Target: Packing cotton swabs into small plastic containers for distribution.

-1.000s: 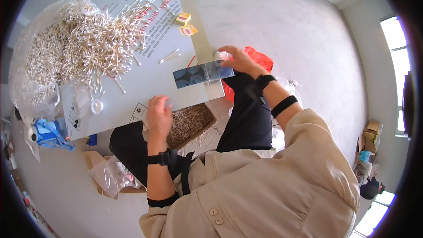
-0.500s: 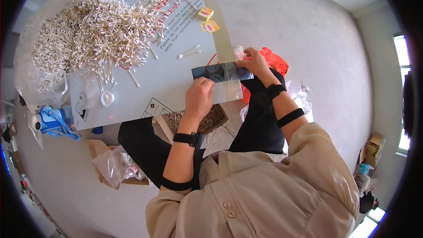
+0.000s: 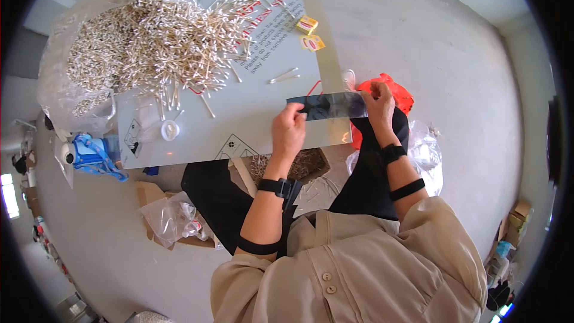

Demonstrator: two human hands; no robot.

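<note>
A dark, glossy, see-through plastic strip [image 3: 329,106] stretches between my hands at the near right edge of the board-like table [image 3: 251,116]. My left hand [image 3: 289,133] pinches its left end, fingertips over the dark surface. At the other end, my right hand [image 3: 381,110] has its fingers closed on the strip's right edge, just past the table's side. Two loose cotton swabs [image 3: 283,76] lie beyond the strip. Farther left spreads a big heap of cotton swabs [image 3: 173,42], spilling from a clear plastic bag [image 3: 57,78].
Small yellow boxes [image 3: 307,25] sit by the far right edge. A round white container [image 3: 170,130] stands near the front left. Below are a cardboard box of swabs [image 3: 317,164], another box with clear plastic [image 3: 156,236], a red bag [image 3: 397,91] and a blue bottle [image 3: 89,152].
The whole view has shifted, moving the scene rightward. My right hand has slid from the strip's far edge down to its right end. My left hand stays at the left end.
</note>
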